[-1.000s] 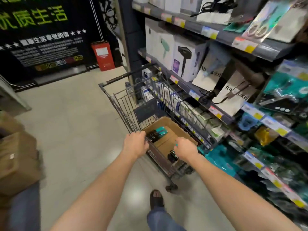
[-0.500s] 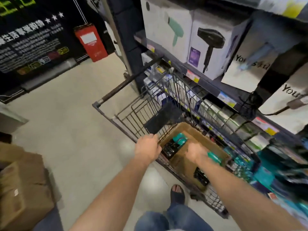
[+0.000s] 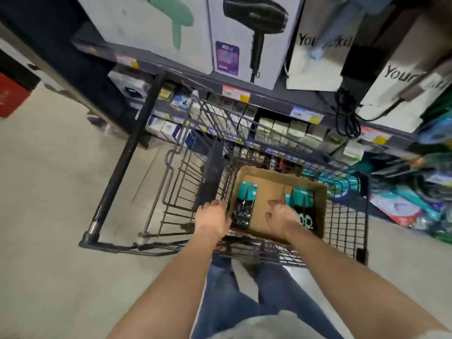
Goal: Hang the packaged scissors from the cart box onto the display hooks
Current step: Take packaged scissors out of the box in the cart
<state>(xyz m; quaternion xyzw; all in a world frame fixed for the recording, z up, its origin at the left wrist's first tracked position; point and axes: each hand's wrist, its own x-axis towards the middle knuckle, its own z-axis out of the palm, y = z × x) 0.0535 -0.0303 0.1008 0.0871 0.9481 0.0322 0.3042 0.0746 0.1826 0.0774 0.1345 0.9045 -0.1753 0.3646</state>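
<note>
Pickup step, apparently: left hand (image 3: 212,220) grips box (image 3: 281,172) rim, right hand (image 3: 281,216) curls beside packaged scissors (image 3: 302,199), grasp unclear; next likely pinch, lift.

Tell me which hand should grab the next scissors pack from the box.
Probably right. The right hand is inside the box, right beside a scissors pack; the left hand sits at the box's left rim, outside it.

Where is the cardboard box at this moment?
Head view, right of centre: the cardboard box sits inside the wire cart, left hand at its left wall, right hand inside it.
</note>
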